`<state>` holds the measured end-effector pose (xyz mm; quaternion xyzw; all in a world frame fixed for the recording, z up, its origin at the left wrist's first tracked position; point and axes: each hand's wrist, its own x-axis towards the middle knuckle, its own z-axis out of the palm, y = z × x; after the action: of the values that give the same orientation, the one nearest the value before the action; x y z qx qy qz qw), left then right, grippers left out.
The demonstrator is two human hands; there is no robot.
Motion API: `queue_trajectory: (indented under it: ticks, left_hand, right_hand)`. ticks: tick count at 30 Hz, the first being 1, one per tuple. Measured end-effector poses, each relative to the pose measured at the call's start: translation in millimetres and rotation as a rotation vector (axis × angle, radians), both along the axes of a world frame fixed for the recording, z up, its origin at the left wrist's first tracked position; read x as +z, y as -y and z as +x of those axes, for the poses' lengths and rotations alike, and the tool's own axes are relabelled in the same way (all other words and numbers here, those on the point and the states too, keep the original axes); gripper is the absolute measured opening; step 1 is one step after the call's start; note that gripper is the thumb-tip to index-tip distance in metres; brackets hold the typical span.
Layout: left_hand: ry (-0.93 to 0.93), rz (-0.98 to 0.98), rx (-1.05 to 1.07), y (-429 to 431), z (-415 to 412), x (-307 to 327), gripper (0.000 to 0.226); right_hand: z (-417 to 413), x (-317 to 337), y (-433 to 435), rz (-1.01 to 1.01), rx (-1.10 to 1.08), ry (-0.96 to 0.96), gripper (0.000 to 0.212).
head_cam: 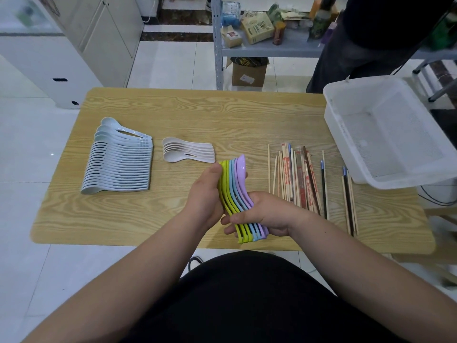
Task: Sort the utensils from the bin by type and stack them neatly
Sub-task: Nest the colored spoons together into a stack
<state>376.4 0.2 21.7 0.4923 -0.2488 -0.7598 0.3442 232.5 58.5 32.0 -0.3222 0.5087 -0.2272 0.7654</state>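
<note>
A wood-grain counter (pixel 173 107) with rounded corners stood on a floor of glossy white tiles (pixel 32 169). Beyond the counter's far left corner sat a white cabinet (pixel 99 40) with panelled doors. Farther back from the counter, a band of dark tile (pixel 178 37) crossed the floor. Behind the counter's far edge rose a grey metal shelving unit (pixel 217 45) with perforated uprights, its shelf crowded with cartons and packets (pixel 257 29). A cardboard box (pixel 248 73) sat on the floor beneath that shelf. Past the counter's far right corner stood a person in dark trousers (pixel 341 60). The light was even, with a small glint on the tiles left of the counter.
</note>
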Motion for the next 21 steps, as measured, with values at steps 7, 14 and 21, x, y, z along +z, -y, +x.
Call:
queue_trajectory:
  ticks: [7,14,21]
  left_hand:
    - [0.083,-0.095,-0.166,17.6,17.1,7.4,0.035]
    - [0.099,-0.26,-0.318,26.8,37.2,12.2,0.036]
    - [0.035,-0.2,-0.288,34.2,53.8,13.6,0.034]
  right_hand:
    - [-5.4,0.6,6.5,-0.14,0.225,-0.435,0.043]
    - [8.2,7.7,9.9,-0.074,0.195,-0.211,0.035]
    - [16.6,8.2,20.4,0.05,0.204,0.055,0.038]
